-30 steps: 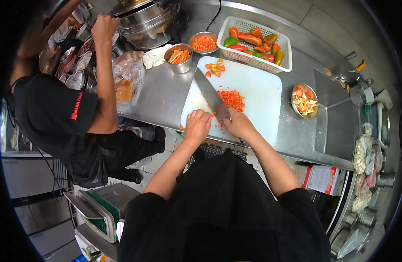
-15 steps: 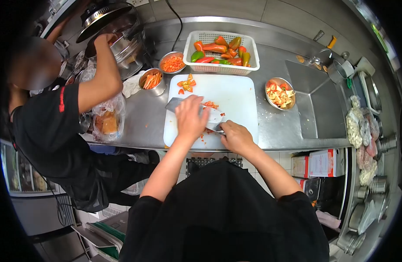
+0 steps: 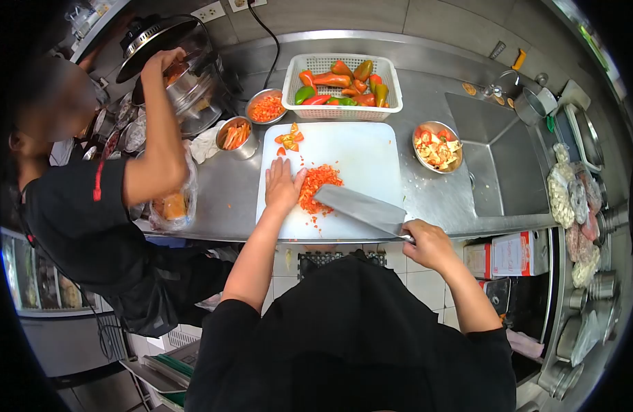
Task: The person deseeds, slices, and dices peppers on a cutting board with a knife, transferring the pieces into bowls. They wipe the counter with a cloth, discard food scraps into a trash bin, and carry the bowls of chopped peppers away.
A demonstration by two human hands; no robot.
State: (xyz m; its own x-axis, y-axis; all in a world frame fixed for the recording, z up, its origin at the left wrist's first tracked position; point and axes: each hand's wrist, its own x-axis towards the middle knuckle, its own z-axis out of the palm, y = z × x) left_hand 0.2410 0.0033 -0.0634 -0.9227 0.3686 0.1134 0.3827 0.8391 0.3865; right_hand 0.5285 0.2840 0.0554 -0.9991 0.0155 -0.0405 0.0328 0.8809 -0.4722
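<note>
My right hand [image 3: 430, 244] grips the handle of a cleaver [image 3: 366, 210]. Its broad blade slants across the white cutting board [image 3: 371, 154], the far end touching the right side of a pile of diced red pepper [image 3: 321, 184]. Flat on the board just left of that pile lies my left hand [image 3: 282, 187], fingers stretched and holding nothing. Beyond its fingertips are several larger cut pepper pieces [image 3: 291, 140]. Small loose bits are scattered around the pile.
Behind the board stands a white basket [image 3: 344, 117] of whole peppers. Metal bowls of diced pepper [image 3: 267, 108], pepper strips [image 3: 235, 136] and pepper trimmings [image 3: 437, 147] flank it. A sink [image 3: 505, 161] is at right. A co-worker [image 3: 76, 199] reaches into a pot at left.
My left hand has come off the blade onto the board. My right hand has drawn the cleaver right and nearer to me, exposing the diced pile. The co-worker's arm has shifted.
</note>
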